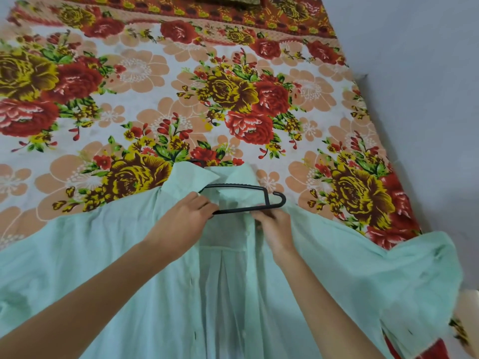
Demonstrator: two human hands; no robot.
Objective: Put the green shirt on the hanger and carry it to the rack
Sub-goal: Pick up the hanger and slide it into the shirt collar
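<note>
L hand (185, 216) grips hanger (241, 187) by lower bar; R hand (273, 229) pinches green shirt (103, 255) front edge, prob. bar too. Hanger lies crosswise in collar (191, 174), bare end toward R

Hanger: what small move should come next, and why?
Probably slide the hanger further under the green shirt's collar, into one shoulder. The left hand grips its lower bar, the right hand pinches the shirt front, and the hook end lies exposed.

We recorded a floral bedsheet (145, 81) spread flat: red and yellow roses, peach blossoms on white, rust-red border at the far end. A grey wall (427, 60) ran along its right edge.
</note>
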